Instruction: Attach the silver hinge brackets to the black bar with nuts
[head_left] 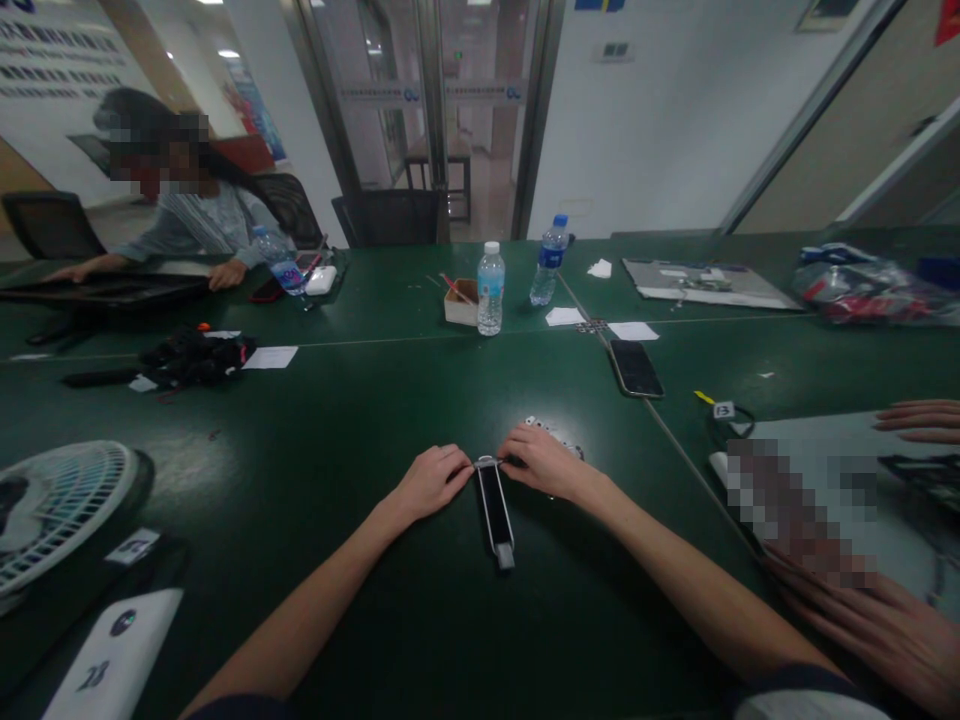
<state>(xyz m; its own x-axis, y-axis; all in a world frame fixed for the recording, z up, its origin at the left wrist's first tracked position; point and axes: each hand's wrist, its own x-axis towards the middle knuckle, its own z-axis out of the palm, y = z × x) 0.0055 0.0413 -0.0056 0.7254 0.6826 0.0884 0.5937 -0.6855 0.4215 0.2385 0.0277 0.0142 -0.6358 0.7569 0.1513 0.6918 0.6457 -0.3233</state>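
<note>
A slim black device with pale edges [494,505] lies lengthwise on the green table, its silver end piece [505,555] pointing toward me. My left hand [435,480] is at the left of its far end, thumb and fingers pinched together there. From the other side, my right hand [544,462] pinches at the same far end. A thin pale piece spans between the fingertips; its exact form is too small to tell. Behind my right hand, a few small metal parts [532,423] lie partly hidden.
Beyond stand a water bottle [491,290], a second bottle [551,262] and a small box [459,303]. A phone [635,368] lies to the right, a white fan [60,510] to the left. Another person's hand [885,620] rests at right; a person [202,210] sits across.
</note>
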